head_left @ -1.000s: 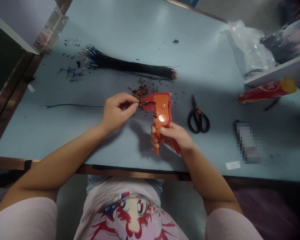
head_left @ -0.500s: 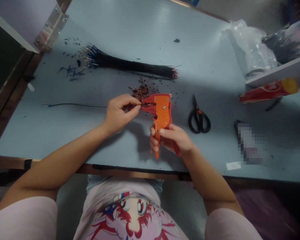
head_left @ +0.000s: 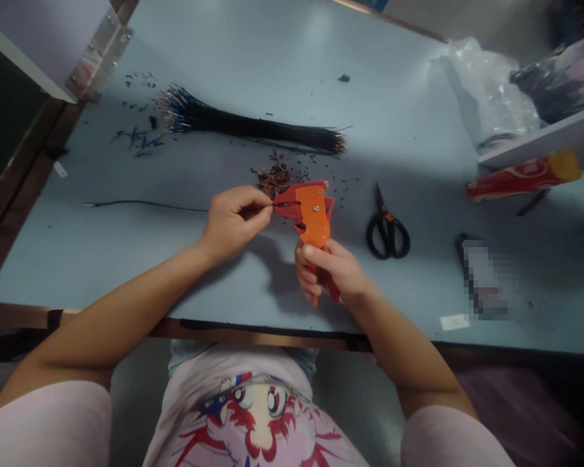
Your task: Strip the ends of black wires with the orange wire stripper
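Between thumb and fingers, my left hand (head_left: 238, 217) pinches a thin black wire (head_left: 160, 204). The wire trails left over the table to a blue-and-metal tip, and its near end sits at the jaws of an orange and red wire stripper (head_left: 315, 217). My right hand (head_left: 328, 269) is wrapped round the stripper's handles, which are squeezed close together. Whether the wire end is inside the closed jaws is too small to see. Just behind the jaws lies a pile of black and copper-coloured scraps (head_left: 275, 176).
A thick bundle of black wires (head_left: 263, 130) lies farther back, with loose blue-tipped pieces (head_left: 139, 139) at its left. Black-handled scissors (head_left: 388, 227) rest right of my hand. Farther right are a red and yellow tube (head_left: 525, 176), a blurred-out item (head_left: 484, 275) and plastic bags (head_left: 496, 91).
My right hand has squeezed the stripper's handles closer together, and its jaws have closed. The tool has tilted slightly. My left hand and the wire have barely moved.
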Available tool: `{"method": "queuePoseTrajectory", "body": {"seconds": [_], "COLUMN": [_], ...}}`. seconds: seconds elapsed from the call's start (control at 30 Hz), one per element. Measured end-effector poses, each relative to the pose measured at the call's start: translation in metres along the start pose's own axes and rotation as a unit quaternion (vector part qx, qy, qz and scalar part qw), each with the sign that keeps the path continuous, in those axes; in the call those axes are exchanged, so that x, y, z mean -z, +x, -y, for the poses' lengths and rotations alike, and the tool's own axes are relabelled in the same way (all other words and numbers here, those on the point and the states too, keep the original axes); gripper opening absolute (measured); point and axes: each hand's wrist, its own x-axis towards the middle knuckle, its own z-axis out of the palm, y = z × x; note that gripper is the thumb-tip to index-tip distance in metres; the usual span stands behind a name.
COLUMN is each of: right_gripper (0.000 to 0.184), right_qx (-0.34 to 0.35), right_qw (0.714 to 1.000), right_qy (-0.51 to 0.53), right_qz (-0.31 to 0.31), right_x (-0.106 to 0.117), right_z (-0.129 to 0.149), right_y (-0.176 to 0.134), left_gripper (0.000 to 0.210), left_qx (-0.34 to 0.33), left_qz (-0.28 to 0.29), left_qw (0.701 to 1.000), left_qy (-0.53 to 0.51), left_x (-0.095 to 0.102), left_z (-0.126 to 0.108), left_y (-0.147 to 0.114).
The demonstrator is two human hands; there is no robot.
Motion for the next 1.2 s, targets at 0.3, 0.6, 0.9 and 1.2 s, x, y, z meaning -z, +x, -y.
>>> {"method": "queuePoseTrajectory", "body": {"seconds": [0.3, 0.6, 0.9, 1.2], "right_gripper": [0.026, 0.033, 0.027, 0.026], "right_qx": [0.0, -0.009, -0.002, 0.003], "right_qw": [0.999, 0.997, 0.999, 0.998], "right_qy": [0.036, 0.045, 0.024, 0.032], "right_qz": [0.034, 0.068, 0.049, 0.053], "right_x": [0.0038, 0.0068, 0.0059, 0.0044], "right_z": [-0.0037, -0.0023, -0.002, -0.0005], "right_y": [0.0011, -0.0006, -0.0017, -0.0013], "left_gripper": [0.01, 0.008, 0.008, 0.008], "left_qx": [-0.004, -0.003, -0.006, -0.03], "left_qz": [-0.009, -0.007, -0.003, -0.005], "left_qw": [1.0, 1.0, 1.0, 1.0], "left_qy": [0.004, -0.008, 0.016, 0.006], "left_x": [0.0032, 0.0044, 0.0043, 0.0046], "left_z": [-0.0034, -0.003, -0.004, -0.0044], "left_y": [0.0015, 0.0013, 0.0009, 0.0005]}}
